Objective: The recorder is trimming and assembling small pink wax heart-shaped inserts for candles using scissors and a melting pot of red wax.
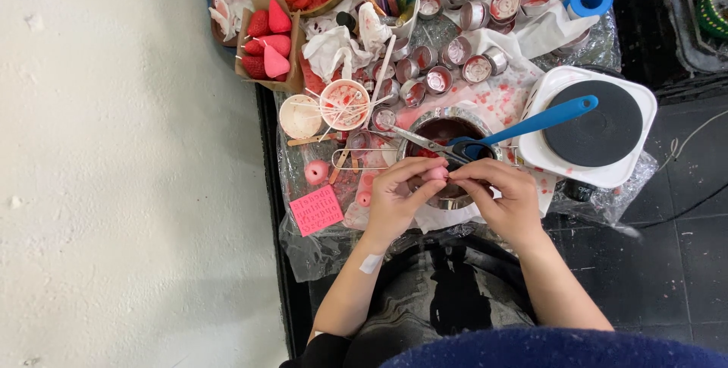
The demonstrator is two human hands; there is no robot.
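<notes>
My left hand (394, 197) and my right hand (504, 197) meet over the near edge of a cluttered table. Both pinch a small pink wax piece (435, 174) between their fingertips. Just beyond them stands a metal pot (444, 127) of dark red wax. Scissors (440, 146) with dark handles lie across the pot's rim, and a blue-handled tool (542, 119) rests across it too.
A white electric hotplate (591, 125) stands to the right. Several small metal cups (455, 53) sit further back. A box of red and pink cone-shaped wax pieces (267, 42), a bowl of wicks (345, 104), a pink silicone mould (315, 210) and a pink ball (316, 172) lie to the left. A white wall is at far left.
</notes>
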